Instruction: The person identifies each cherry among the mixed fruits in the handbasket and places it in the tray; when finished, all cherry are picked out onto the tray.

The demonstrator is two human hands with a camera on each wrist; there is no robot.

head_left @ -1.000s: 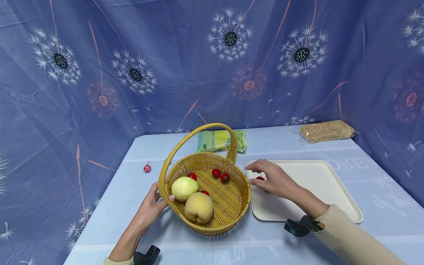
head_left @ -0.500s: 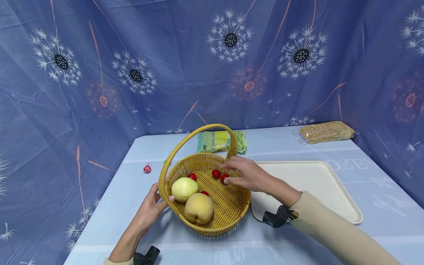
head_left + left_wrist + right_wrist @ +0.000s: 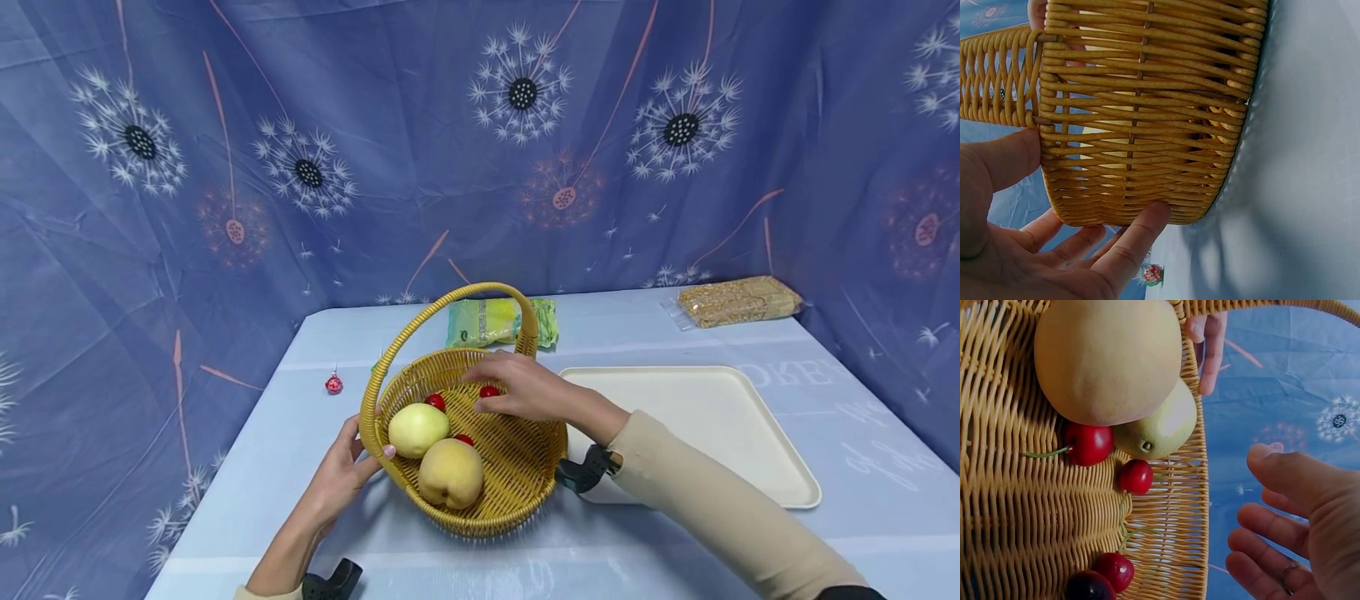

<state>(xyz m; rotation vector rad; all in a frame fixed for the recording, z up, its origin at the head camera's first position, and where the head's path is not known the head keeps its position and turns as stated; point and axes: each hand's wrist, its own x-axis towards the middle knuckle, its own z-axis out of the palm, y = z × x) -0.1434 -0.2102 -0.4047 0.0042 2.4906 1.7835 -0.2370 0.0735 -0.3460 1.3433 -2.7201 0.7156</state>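
Yellow wicker round basket with an arched handle [image 3: 487, 524] sits mid pale-blue tabletop [image 3: 420, 575] in the head view, left of the cream rectangular tray [image 3: 675, 396]. Left-hand grip [image 3: 341, 475] is holding its left side; right-hand grip [image 3: 521, 385] hovers inside, toward the far right.

Left wrist cam: thumb by the handle base, fingers against the outer weave.

Right wrist cam: right hand's loose, thumb apart, nothing held. Round yellow peach [image 3: 1110, 356], pale-green oval fruit [image 3: 1169, 422] and four glossy red cherries [image 3: 1135, 476] lie in the basket, two cherries touching.

The right wrist view crops a dark cherry [image 3: 1090, 587].
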